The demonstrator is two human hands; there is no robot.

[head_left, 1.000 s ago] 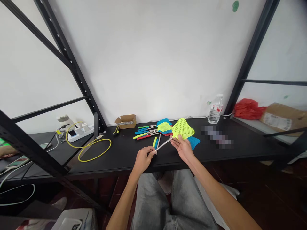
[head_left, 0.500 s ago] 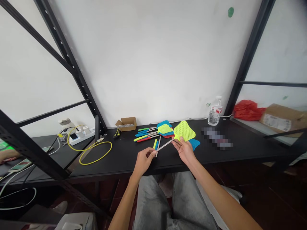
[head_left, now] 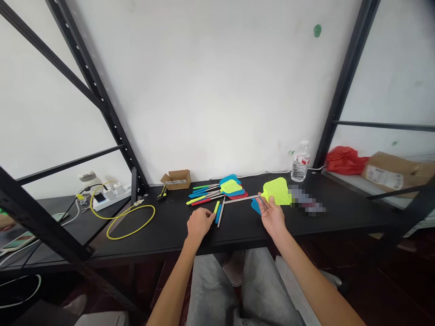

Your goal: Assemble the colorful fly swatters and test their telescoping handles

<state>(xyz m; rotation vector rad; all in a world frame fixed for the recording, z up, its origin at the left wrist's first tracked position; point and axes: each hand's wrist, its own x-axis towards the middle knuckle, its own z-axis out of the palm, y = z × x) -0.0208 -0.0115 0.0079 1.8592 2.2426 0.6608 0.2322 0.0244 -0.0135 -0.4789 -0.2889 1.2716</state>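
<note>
Yellow-green swatter (head_left: 277,191) held right of the swatter pile (head_left: 231,186), its bare rod pointing back toward it.
The right hand (head_left: 273,219), fingers loosely bent, pinches the swatter's neck; the left hand (head_left: 200,222), in front of the pile, has fingertips curled together at a yellow grip (head_left: 216,207), though I cannot tell if they grasp it. A light neck hold could let the rod swing and snag the pile; nudging the yellow grip could roll the blue grip (head_left: 218,214) beside it. Right of the pile, 1 bottle (head_left: 300,165) bears a red-and-white label, and 1 carton (head_left: 397,174) a white label; both too small to read.
</note>
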